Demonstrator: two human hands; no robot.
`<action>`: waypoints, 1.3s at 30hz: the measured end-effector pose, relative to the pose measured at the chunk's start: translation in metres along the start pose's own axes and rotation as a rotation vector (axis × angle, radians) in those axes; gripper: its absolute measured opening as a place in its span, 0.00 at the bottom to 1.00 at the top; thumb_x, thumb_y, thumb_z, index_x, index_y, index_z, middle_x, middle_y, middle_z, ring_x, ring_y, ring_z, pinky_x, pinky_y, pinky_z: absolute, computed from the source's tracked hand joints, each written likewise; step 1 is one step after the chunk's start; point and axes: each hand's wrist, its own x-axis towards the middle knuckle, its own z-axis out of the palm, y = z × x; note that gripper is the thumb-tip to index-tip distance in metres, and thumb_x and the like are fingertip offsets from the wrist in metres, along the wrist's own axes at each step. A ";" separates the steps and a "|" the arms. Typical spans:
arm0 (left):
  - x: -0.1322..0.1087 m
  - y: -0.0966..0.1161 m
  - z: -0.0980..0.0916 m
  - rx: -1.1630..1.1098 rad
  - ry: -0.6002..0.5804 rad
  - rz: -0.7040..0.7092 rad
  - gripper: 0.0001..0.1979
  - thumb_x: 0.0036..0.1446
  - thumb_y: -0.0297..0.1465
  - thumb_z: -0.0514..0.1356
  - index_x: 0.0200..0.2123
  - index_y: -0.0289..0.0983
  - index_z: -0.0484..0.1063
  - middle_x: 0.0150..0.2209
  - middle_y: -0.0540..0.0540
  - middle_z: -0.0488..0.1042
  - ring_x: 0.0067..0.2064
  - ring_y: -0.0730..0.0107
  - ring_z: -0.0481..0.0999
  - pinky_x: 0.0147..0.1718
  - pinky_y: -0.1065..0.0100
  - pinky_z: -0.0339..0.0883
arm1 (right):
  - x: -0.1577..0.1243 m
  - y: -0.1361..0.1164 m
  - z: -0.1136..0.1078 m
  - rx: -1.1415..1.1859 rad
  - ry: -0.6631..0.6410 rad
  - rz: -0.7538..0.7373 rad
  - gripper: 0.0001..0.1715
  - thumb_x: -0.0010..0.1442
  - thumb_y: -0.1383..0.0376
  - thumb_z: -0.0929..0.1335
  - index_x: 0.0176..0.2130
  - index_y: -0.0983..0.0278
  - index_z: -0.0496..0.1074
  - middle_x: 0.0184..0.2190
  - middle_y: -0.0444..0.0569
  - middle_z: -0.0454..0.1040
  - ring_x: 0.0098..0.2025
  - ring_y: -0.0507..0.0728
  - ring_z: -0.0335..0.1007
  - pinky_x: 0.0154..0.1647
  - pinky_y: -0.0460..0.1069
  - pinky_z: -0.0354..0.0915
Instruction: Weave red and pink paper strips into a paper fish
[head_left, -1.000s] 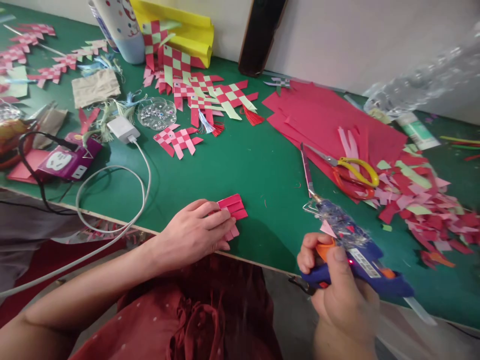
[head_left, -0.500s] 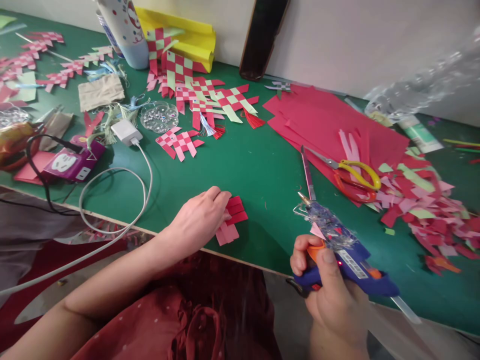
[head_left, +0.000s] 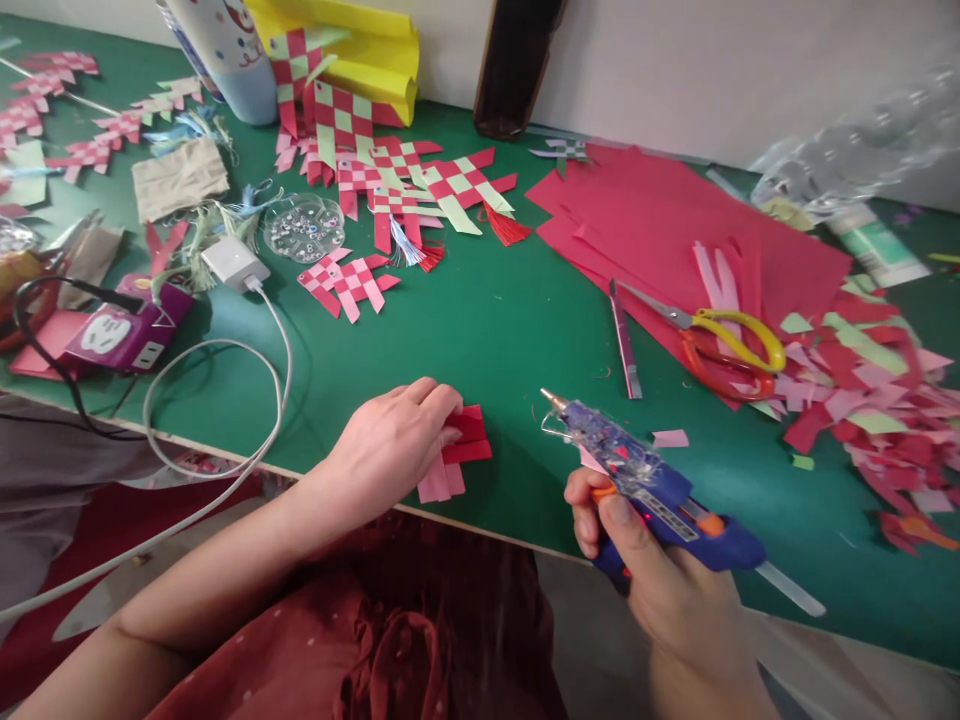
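My left hand [head_left: 397, 440] is closed at the table's front edge, its fingertips on a piece of red and pink paper strips [head_left: 466, 438]. The hand hides the left part of that piece. My right hand [head_left: 637, 535] is wrapped round a blue glue gun [head_left: 652, 470], with fingers at its orange trigger. The gun's metal nozzle points up and left, toward the strips but apart from them. A clear glue stick [head_left: 791, 588] juts from its back end. A pink paper scrap [head_left: 670, 438] lies on the table beside the gun.
Scissors [head_left: 735, 345] and a craft knife [head_left: 625, 340] lie by red paper sheets [head_left: 660, 230] and a heap of scraps [head_left: 877, 390]. Several woven paper fish [head_left: 352, 280] lie behind my left hand. A white cable [head_left: 281, 400] loops near a purple power strip [head_left: 127, 325].
My right hand has brought the glue gun leftward, nearer the paper strips, and the pink scrap behind it now shows. My left hand stays on the strips. The view has shifted slightly.
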 end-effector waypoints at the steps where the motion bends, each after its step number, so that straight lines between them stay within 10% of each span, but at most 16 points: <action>1: 0.001 0.000 0.000 -0.006 -0.002 -0.010 0.05 0.68 0.29 0.51 0.40 0.37 0.66 0.36 0.48 0.70 0.34 0.69 0.72 0.35 0.66 0.67 | 0.002 -0.003 0.000 -0.034 -0.037 0.010 0.16 0.63 0.51 0.67 0.37 0.61 0.72 0.27 0.46 0.71 0.24 0.52 0.65 0.24 0.47 0.66; 11: -0.010 -0.006 0.003 -0.113 0.046 0.043 0.11 0.70 0.27 0.47 0.38 0.37 0.67 0.34 0.49 0.70 0.34 0.69 0.70 0.34 0.66 0.66 | 0.014 -0.031 0.007 -0.228 -0.145 0.285 0.23 0.59 0.43 0.67 0.35 0.60 0.73 0.21 0.43 0.71 0.21 0.50 0.65 0.24 0.47 0.66; 22: -0.020 -0.014 0.019 -0.112 0.315 0.211 0.09 0.70 0.24 0.48 0.42 0.34 0.67 0.38 0.45 0.74 0.36 0.69 0.72 0.37 0.67 0.69 | 0.031 -0.004 -0.003 -0.562 -0.157 0.119 0.32 0.52 0.42 0.71 0.49 0.57 0.74 0.34 0.48 0.80 0.30 0.58 0.76 0.30 0.50 0.74; 30: -0.025 -0.017 0.023 -0.148 0.314 0.215 0.09 0.69 0.23 0.49 0.44 0.33 0.68 0.40 0.45 0.74 0.38 0.69 0.72 0.40 0.68 0.68 | 0.055 -0.036 0.012 -0.494 -0.388 0.012 0.12 0.57 0.52 0.70 0.29 0.55 0.71 0.21 0.40 0.72 0.21 0.52 0.68 0.17 0.45 0.65; 39: -0.023 -0.015 0.020 -0.158 0.323 0.214 0.11 0.70 0.23 0.47 0.43 0.33 0.68 0.39 0.45 0.75 0.37 0.68 0.72 0.38 0.67 0.68 | 0.045 -0.025 0.011 -0.422 -0.264 -0.027 0.11 0.49 0.58 0.76 0.26 0.55 0.70 0.16 0.37 0.66 0.16 0.52 0.62 0.14 0.46 0.59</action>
